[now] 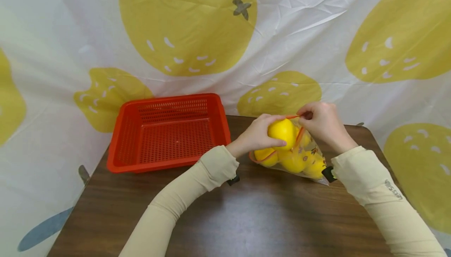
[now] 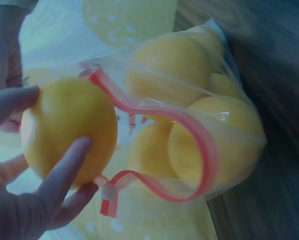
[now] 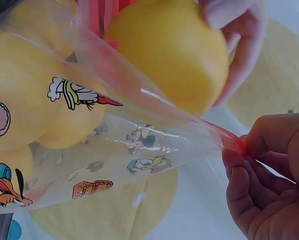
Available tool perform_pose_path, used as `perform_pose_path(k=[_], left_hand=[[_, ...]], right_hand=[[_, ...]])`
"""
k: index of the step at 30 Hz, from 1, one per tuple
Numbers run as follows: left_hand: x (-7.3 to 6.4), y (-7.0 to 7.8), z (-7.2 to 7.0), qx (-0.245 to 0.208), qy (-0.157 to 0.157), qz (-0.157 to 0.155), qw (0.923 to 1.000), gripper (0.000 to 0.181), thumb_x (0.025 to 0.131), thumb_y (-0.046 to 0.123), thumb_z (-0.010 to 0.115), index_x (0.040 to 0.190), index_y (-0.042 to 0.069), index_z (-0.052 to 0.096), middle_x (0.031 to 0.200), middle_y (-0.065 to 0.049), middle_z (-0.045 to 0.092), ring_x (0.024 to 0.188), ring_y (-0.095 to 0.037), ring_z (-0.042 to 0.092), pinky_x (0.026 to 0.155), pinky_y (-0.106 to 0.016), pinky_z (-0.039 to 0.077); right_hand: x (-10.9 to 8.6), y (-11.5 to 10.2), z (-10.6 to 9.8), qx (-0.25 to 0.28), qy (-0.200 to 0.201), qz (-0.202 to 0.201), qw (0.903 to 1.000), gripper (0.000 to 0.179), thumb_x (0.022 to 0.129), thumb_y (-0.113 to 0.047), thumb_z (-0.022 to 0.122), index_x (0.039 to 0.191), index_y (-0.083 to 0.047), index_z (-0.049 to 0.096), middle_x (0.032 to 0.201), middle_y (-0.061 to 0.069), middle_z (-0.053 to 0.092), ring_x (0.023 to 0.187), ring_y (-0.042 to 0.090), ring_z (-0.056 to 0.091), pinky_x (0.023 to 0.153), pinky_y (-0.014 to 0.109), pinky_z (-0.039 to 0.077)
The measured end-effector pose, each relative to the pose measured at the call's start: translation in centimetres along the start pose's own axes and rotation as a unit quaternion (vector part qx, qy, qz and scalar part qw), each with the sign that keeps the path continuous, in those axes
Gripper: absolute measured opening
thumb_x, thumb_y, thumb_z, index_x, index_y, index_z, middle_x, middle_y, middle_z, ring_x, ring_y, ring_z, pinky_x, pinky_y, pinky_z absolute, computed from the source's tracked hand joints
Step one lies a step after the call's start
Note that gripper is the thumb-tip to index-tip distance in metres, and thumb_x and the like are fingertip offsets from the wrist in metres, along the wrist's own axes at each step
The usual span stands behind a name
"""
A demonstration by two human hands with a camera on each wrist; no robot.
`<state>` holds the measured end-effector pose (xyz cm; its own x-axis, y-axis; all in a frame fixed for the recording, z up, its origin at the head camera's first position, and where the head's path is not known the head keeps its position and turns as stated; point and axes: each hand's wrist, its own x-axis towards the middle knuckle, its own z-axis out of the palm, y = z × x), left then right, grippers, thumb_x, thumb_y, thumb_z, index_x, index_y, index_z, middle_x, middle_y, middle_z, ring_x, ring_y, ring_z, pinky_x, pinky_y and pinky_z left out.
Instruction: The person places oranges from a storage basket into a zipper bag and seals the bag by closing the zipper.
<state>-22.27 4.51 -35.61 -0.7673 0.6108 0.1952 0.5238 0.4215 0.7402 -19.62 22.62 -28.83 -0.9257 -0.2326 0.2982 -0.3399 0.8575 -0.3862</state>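
Observation:
A round yellow fruit (image 1: 283, 132) sits in my left hand (image 1: 258, 133), thumb and fingers gripping its sides. It is held at the mouth of a clear zip bag (image 3: 189, 145) with a red zipper edge (image 2: 209, 160). My right hand (image 1: 322, 122) pinches one corner of that red edge between thumb and fingers, pulling it taut. Several more yellow fruits (image 2: 219, 140) lie inside the bag, which rests on the table. In the left wrist view the bag's mouth gapes open. Cartoon figures (image 3: 139, 140) are printed on its plastic.
To the left of the bag stands a red plastic basket (image 1: 169, 165) with slotted walls; nothing shows inside it. Both are on a brown wooden table (image 1: 246, 214). Behind the table hangs a white cloth (image 1: 282, 33) printed with yellow fruit.

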Motion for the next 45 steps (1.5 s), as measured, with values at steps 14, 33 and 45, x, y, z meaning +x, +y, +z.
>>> perform_pose_path(k=[14, 33, 45], left_hand=[[0.0, -0.8, 2.0, 0.048, 0.001, 0.030, 0.9984, 0.055, 0.078, 0.019, 0.070, 0.128, 0.009, 0.048, 0.130, -0.011, 0.040, 0.119, -0.021, 0.038, 0.098, -0.032, 0.034], [0.6, -5.3, -0.3, 0.117, 0.021, 0.056, 0.9913, 0.033, 0.081, -0.005, 0.058, 0.112, 0.006, 0.063, 0.105, -0.007, 0.064, 0.093, -0.016, 0.058, 0.086, -0.025, 0.043], [-1.2, -5.1, 0.2, 0.084, 0.116, 0.252, 0.9571, 0.011, 0.077, 0.008, 0.070, 0.088, 0.006, 0.072, 0.089, -0.003, 0.069, 0.086, -0.013, 0.063, 0.082, -0.014, 0.044]], right_hand=[[0.5, -0.3, -0.1, 0.012, -0.023, 0.009, 0.9996, 0.012, 0.078, 0.000, 0.060, 0.085, 0.005, 0.068, 0.080, 0.018, 0.066, 0.065, 0.025, 0.059, 0.060, 0.039, 0.050], [0.1, -0.2, -1.5, -0.028, 0.024, -0.033, 0.9988, 0.011, 0.074, 0.003, 0.060, 0.079, 0.002, 0.070, 0.075, 0.015, 0.066, 0.062, 0.022, 0.058, 0.059, 0.038, 0.048], [0.2, 0.6, -3.1, -0.026, 0.052, -0.029, 0.9979, 0.008, 0.072, 0.002, 0.063, 0.074, -0.001, 0.070, 0.073, 0.013, 0.067, 0.058, 0.014, 0.057, 0.051, 0.013, 0.039]])
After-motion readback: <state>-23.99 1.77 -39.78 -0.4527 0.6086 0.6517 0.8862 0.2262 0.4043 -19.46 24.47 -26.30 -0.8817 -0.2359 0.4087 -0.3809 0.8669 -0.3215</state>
